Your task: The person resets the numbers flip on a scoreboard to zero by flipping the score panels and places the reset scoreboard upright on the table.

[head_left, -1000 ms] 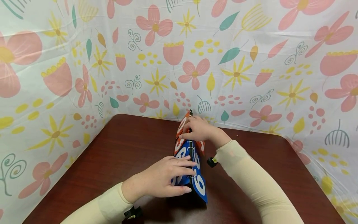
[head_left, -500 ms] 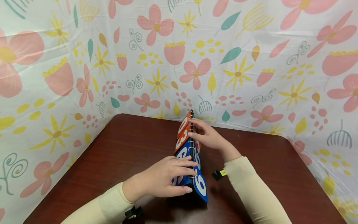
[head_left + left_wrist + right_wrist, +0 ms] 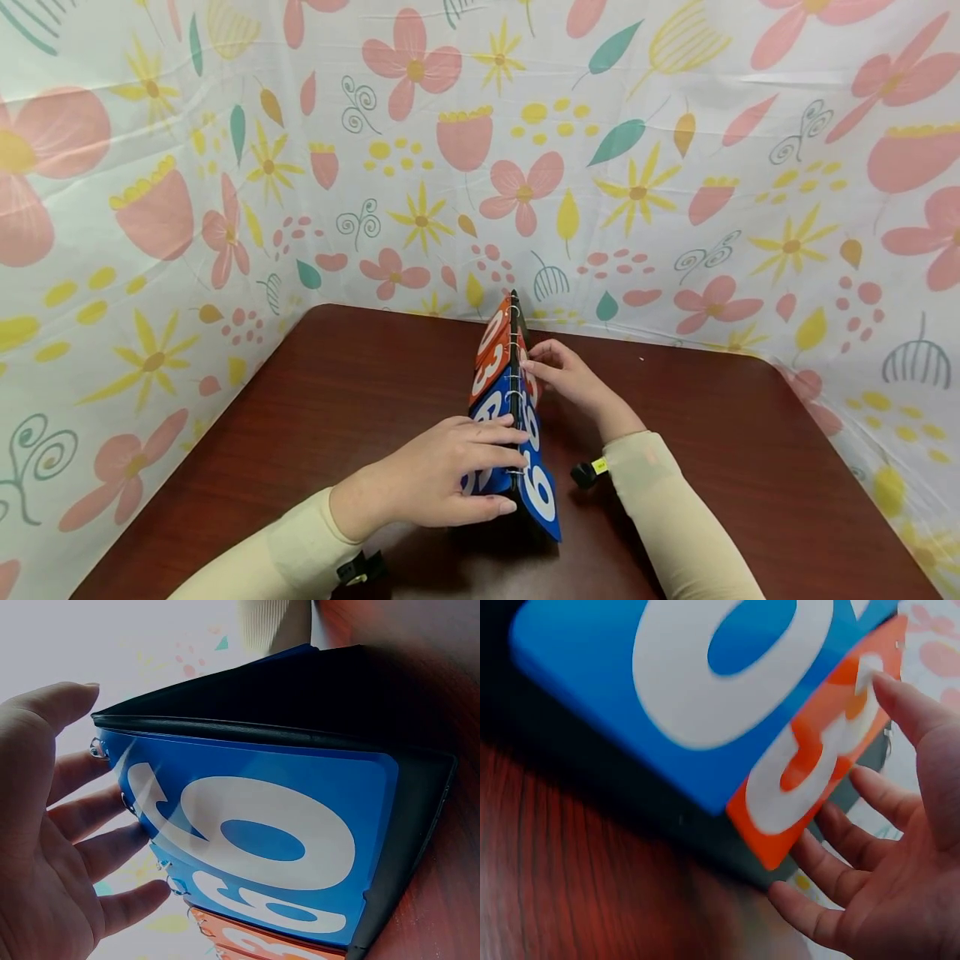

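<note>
A tent-shaped flip scoreboard (image 3: pixel 516 392) stands on the table, with ringed number cards hanging from its black ridge. Blue cards (image 3: pixel 262 832) fill its near end and orange cards (image 3: pixel 795 772) its far part. My left hand (image 3: pixel 442 471) lies across the near ridge, fingers spread over the top by the rings and thumb at the front end. On the right slope, my right hand (image 3: pixel 573 379) is at an orange card marked 3. In the right wrist view its thumb touches the card's face, while the other fingers extend loosely along the card's edge.
A dark reddish-brown table (image 3: pixel 360 375) lies under the scoreboard. Behind and at both sides hangs a floral cloth (image 3: pixel 450 167). Each sleeved forearm bears a small black wrist device (image 3: pixel 588 472).
My right hand has moved from over the far ridge to the scoreboard's right slope, nearer me, uncovering the orange 0 and 3 on the left slope. My left hand has stayed put.
</note>
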The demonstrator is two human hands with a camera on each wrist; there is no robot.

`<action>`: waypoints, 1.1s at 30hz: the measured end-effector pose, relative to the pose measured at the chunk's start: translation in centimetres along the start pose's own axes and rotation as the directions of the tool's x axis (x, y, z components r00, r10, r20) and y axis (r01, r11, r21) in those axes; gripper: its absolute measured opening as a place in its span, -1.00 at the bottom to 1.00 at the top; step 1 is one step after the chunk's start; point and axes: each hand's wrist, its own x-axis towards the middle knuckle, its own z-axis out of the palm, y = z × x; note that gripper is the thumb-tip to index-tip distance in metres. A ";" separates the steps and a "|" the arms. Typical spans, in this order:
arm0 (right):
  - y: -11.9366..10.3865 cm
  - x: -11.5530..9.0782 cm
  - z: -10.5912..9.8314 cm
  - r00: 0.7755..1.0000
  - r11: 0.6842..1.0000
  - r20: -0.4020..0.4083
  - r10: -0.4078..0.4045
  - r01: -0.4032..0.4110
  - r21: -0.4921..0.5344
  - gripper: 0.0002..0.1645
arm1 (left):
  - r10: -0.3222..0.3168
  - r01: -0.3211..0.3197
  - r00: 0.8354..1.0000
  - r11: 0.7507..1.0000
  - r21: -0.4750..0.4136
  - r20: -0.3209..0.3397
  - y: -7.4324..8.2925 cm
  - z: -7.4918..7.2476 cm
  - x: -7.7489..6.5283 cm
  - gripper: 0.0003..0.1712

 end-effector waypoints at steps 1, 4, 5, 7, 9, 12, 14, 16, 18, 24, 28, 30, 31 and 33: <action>0.3 0.0 -0.2 1.000 1.000 0.006 0.007 -0.007 -0.020 -0.46 | 0.000 0.000 1.000 1.000 0.008 0.000 0.0 0.0 0.0 -0.47; 1.2 -0.1 -0.9 0.999 0.996 -0.006 0.036 -0.036 -0.077 -0.54 | 0.006 -0.007 1.000 1.000 0.022 0.000 0.0 0.0 0.0 -0.47; 1.5 -0.2 -1.2 0.999 0.996 -0.013 0.043 -0.044 -0.080 -0.56 | 0.007 -0.007 1.000 1.000 0.023 0.004 0.0 0.0 0.0 -0.47; 1.9 -0.3 -1.7 0.998 0.996 -0.035 0.042 -0.045 -0.073 -0.59 | 0.004 -0.004 1.000 1.000 0.017 0.011 0.0 0.0 0.0 -0.47; 2.1 -0.5 -2.1 0.998 0.998 -0.054 0.021 -0.023 -0.051 -0.60 | -0.006 0.006 1.000 1.000 0.004 0.018 0.0 0.1 -0.1 -0.47; 2.0 -0.6 -2.5 0.998 0.999 -0.062 -0.028 0.026 -0.036 -0.61 | -0.022 0.022 1.000 1.000 -0.015 0.022 0.0 0.0 -0.2 -0.47; 1.9 -0.6 -2.7 0.998 0.998 -0.049 -0.046 0.044 -0.038 -0.61 | -0.028 0.029 0.999 0.999 -0.021 0.024 0.1 0.0 -0.2 -0.47; 1.9 -0.7 -2.8 0.998 0.997 -0.032 -0.057 0.055 -0.054 -0.61 | -0.028 0.029 0.999 0.999 -0.021 0.023 0.1 0.0 -0.3 -0.47; 1.7 -0.7 -2.9 0.998 0.995 -0.031 -0.063 0.061 -0.073 -0.62 | -0.025 0.026 0.999 1.000 -0.018 0.020 0.1 0.1 -0.3 -0.47; 1.2 -1.0 -3.3 0.991 0.997 -0.133 -0.022 0.013 -0.070 -0.59 | -0.009 0.009 1.000 1.000 -0.013 0.004 0.2 0.0 -0.1 -0.47; 1.0 -1.0 -3.3 0.983 0.998 -0.185 -0.008 -0.004 -0.066 -0.49 | -0.009 0.009 1.000 1.000 -0.016 0.010 0.2 0.0 0.0 -0.47; 0.9 -1.1 -3.3 0.979 0.997 -0.202 -0.008 -0.008 -0.075 -0.48 | -0.007 0.007 1.000 1.000 -0.013 0.012 0.2 0.0 0.0 -0.47; 0.9 -1.1 -3.4 0.978 0.997 -0.208 -0.014 -0.003 -0.080 -0.48 | -0.006 0.006 1.000 1.000 -0.010 0.012 0.2 0.0 0.0 -0.48; 0.7 -1.2 -3.4 0.975 0.997 -0.220 -0.021 0.003 -0.082 -0.49 | -0.005 0.006 1.000 1.000 -0.007 0.011 0.2 0.1 0.0 -0.48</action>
